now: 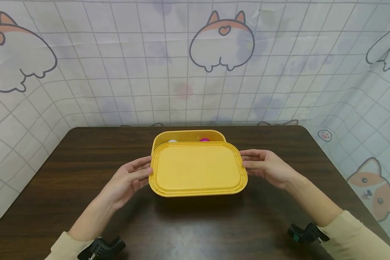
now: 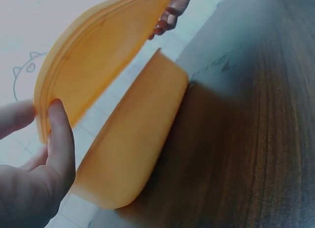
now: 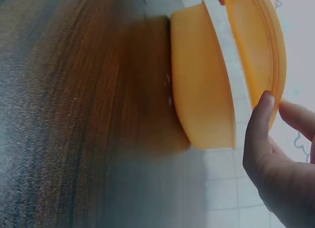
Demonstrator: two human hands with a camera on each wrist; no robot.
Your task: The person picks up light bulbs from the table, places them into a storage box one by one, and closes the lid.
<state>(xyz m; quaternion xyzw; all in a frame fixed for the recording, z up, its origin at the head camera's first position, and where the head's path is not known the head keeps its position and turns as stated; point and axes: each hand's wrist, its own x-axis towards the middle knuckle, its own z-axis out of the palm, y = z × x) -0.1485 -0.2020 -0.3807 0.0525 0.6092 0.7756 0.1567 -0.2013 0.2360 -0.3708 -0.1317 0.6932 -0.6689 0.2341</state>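
A yellow rectangular lid [image 1: 198,168] with rounded corners is held between both hands, raised off the table. My left hand [image 1: 125,184] pinches its left edge between thumb and fingers. At the opposite edge, my right hand [image 1: 274,168] grips it the same way. Behind and below the lid stands a yellow plastic box [image 2: 133,134], upright on the table; the wrist views show a gap between lid and box. Inside the box, the tops of a white item [image 1: 172,141] and a magenta item [image 1: 204,139] peek out. The lid hides the rest of the contents in the head view.
The dark wood-grain table [image 1: 84,151] extends to both sides of the box and in front of it. A white gridded cloth [image 1: 133,72] with cartoon corgis hangs behind the table and along its sides. Black devices [image 1: 102,249] are strapped at both wrists.
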